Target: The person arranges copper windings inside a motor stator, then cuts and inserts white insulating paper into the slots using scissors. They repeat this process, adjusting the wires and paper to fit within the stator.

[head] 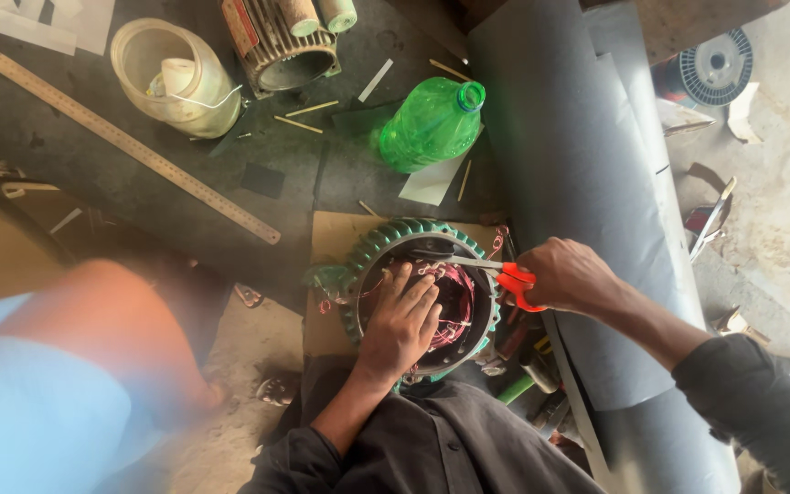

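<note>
**Close cut inside a motor stator**

Here, my left hand (401, 320) presses flat on copper windings (454, 297) in the green stator (386, 240), centre-near. My right hand (567, 274) grips orange scissors (505, 273) just beside those fingers; a slip could nick wire or skin.

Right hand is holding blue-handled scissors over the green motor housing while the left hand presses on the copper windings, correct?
Not quite: the scissors have red-orange handles, not blue, as the head view shows. The right hand does hold them over the green motor housing, with the left hand on the copper windings.
</note>
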